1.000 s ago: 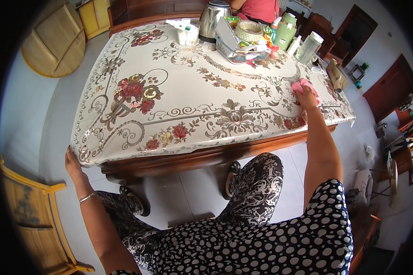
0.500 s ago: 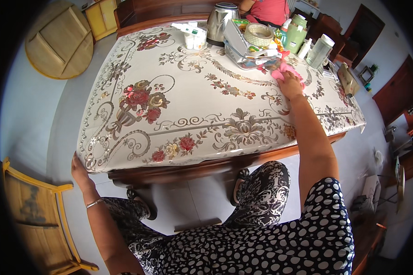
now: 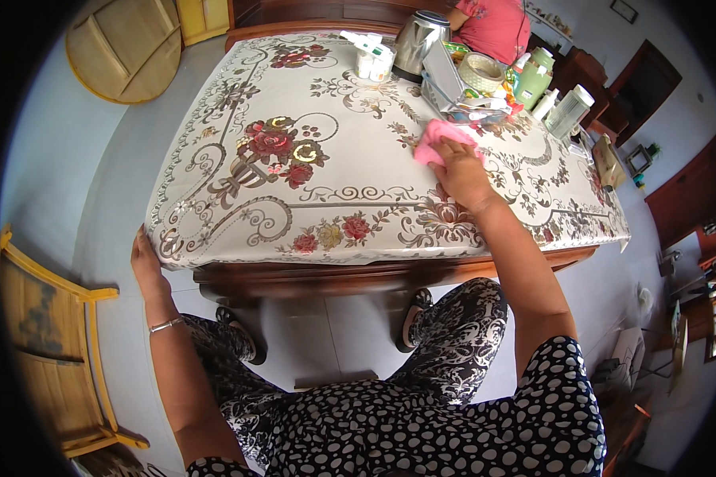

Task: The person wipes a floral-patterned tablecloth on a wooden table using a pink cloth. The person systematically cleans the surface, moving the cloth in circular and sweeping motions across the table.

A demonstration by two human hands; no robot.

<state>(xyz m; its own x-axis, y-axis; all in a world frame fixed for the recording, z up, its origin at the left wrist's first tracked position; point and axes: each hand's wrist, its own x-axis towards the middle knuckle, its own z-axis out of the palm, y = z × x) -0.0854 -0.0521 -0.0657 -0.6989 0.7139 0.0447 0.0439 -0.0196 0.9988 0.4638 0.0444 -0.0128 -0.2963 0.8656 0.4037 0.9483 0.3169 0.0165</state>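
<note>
A pink cloth (image 3: 437,141) lies bunched on the flowered tablecloth (image 3: 358,175), and my right hand (image 3: 463,171) presses down on it with the fingers over it. At the near left corner of the table, my left hand (image 3: 145,258) grips the tablecloth's edge; some of its fingers are hidden. Beyond the pink cloth sits a clear container (image 3: 463,107) heaped with small goods, a roll of tape (image 3: 483,71) on top.
Along the far side stand a steel kettle (image 3: 418,48), a tub of white bottles (image 3: 373,63), a green flask (image 3: 535,78) and a clear jar (image 3: 569,111). A person in red (image 3: 493,28) is behind them. A wooden chair (image 3: 56,342) stands at the left.
My right hand has drawn the pink cloth left and toward me across the tablecloth. My left hand stays at the corner. The whole view has shifted slightly.
</note>
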